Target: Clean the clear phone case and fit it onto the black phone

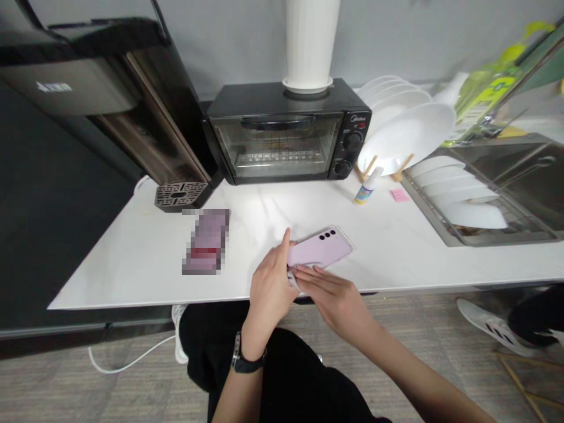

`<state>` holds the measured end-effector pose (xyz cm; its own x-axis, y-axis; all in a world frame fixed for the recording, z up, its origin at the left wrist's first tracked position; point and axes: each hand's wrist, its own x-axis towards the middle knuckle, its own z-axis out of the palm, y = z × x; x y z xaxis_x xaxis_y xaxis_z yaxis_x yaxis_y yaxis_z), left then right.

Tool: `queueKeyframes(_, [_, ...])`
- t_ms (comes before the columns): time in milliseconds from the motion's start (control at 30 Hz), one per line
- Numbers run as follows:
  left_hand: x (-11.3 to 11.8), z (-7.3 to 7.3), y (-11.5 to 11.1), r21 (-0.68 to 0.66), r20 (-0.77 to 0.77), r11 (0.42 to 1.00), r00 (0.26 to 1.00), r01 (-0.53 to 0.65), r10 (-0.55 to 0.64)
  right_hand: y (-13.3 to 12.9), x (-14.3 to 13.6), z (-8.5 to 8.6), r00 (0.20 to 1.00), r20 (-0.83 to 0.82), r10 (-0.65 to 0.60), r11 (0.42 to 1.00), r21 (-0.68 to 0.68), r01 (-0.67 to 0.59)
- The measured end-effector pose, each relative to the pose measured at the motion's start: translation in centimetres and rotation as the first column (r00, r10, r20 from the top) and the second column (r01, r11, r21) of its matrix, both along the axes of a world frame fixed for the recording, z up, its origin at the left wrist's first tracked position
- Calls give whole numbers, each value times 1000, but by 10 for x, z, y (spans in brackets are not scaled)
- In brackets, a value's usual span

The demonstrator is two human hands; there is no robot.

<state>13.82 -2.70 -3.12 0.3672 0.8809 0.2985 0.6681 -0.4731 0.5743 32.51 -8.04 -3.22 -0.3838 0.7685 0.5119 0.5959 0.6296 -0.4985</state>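
Head view: left hand [272, 283] grips a lilac phone [315, 249], I'd guess light, stiff and slippery, best held by its edges; right hand [338, 298] holds pale tissue [293, 279] against it

A hand could pass low over the counter [400, 238] between the smartphone [315, 248] and the sink [430, 218] — only a flat pink sticky note [400, 195] lay there. Another open lane ran behind the phone, walled at the back by the toaster oven [282, 135]. A small white-topped bottle [367, 188] and the tilted plates [405, 138] obstructed the back right; the water dispenser [167, 129] blocked the back left. Both hands [272, 281] closed off the phone's near left end.
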Motion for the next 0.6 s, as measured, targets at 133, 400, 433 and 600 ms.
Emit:
queueKeyframes(133, [1,3,0,-7,-42,1000,999,-10,10,11,15,12,900,-282,-332,926,-277,254])
queueKeyframes(400, [2,3,-1,-8,-41,1000,999,-25,24,18,39,13,865,-140,-483,873,7,488])
queueKeyframes(433, [2,2,-1,-10,-37,1000,999,-19,18,15,38,10,892,-88,-443,895,25,446])
queueKeyframes(600, [0,1,0,-21,-40,1000,999,-4,3,5,7,4,948,259,-185,983,33,182])
